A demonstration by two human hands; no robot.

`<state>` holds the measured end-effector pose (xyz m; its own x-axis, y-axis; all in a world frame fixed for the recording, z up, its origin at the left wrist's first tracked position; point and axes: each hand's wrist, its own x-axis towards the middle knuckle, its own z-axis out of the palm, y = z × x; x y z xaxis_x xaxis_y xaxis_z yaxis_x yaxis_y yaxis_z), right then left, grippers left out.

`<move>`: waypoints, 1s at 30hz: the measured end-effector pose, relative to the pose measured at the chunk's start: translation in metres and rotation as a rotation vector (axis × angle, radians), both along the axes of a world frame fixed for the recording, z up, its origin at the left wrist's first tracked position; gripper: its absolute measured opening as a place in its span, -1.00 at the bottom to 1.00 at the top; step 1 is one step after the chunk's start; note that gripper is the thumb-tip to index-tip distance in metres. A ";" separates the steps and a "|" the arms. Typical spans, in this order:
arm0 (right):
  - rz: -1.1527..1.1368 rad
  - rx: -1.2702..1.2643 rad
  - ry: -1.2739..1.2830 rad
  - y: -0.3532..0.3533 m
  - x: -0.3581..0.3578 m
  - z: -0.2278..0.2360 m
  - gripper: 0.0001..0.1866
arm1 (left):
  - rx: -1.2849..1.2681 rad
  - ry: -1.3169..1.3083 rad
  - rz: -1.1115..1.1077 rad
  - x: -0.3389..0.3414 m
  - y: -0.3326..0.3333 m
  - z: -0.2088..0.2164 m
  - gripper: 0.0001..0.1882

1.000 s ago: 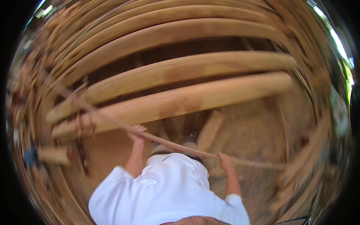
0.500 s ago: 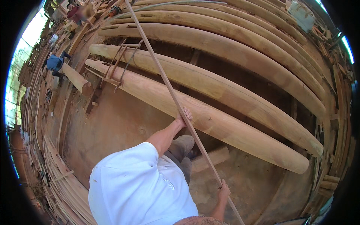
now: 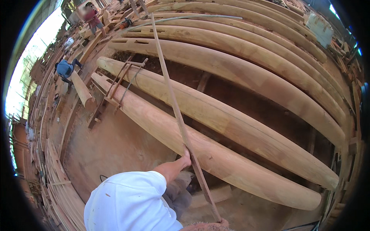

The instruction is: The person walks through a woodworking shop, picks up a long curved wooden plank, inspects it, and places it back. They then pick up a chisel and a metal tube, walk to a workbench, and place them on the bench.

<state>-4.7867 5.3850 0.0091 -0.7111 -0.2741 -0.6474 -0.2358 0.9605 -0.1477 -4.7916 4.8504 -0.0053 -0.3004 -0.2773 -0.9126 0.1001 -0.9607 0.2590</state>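
A long, thin wooden strip (image 3: pixel 174 98) slants from the far top down toward me, crossing over several big shaped timbers. My left hand (image 3: pixel 186 157) is closed around it, just above the near side of the closest tapered timber (image 3: pixel 227 154). At the strip's near end, low in the view, my right hand (image 3: pixel 222 223) is closed on it, only partly visible. A wooden frame saw (image 3: pixel 125 79) lies across the narrow left ends of the two nearest timbers.
More long curved timbers (image 3: pixel 246 73) lie side by side beyond. At upper left a person in blue (image 3: pixel 64 68) bends over a log (image 3: pixel 83 90); another person in red (image 3: pixel 91 20) is farther back. Stacked thin boards (image 3: pixel 63 188) lie at lower left, and a short block (image 3: pixel 212 196) sits by my legs.
The strip has slid away from me, so its near end now shows at my right hand. My right hand has come closer to my body. The view has tilted slightly upward.
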 end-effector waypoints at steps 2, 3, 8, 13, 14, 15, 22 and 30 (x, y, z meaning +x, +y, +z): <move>-0.008 -0.004 0.027 -0.010 -0.009 -0.010 -0.67 | 0.013 -0.028 0.025 -0.005 -0.006 -0.049 0.16; -0.015 -0.002 0.047 -0.013 -0.014 -0.016 -0.67 | 0.012 -0.117 -0.032 -0.013 -0.008 -0.063 0.16; -0.020 -0.030 0.136 -0.027 -0.052 -0.044 -0.70 | 0.022 -0.084 -0.039 -0.063 -0.016 -0.130 0.17; 0.002 -0.044 0.193 -0.045 -0.097 -0.070 -0.73 | -0.025 -0.085 -0.233 -0.128 -0.021 -0.151 0.06; -0.020 -0.031 0.214 -0.049 -0.101 -0.078 -0.73 | -0.051 -0.197 -0.380 -0.158 -0.017 -0.103 0.03; -0.018 -0.042 0.219 -0.057 -0.110 -0.082 -0.74 | -0.163 -0.271 -0.492 -0.155 -0.021 -0.085 -0.03; 0.023 -0.081 0.249 -0.100 -0.139 -0.115 -0.77 | -1.166 -0.188 -1.284 -0.057 -0.055 -0.029 -0.36; -0.199 -0.144 0.255 -0.071 -0.047 -0.171 -0.79 | -1.104 -0.421 -1.646 0.046 -0.048 -0.001 -0.45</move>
<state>-4.8340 5.3144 -0.1623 -0.8935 -0.1899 -0.4069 -0.0931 0.9648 -0.2459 -4.7461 4.8028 -0.0067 -0.6552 -0.3933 -0.6450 -0.7419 0.4961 0.4511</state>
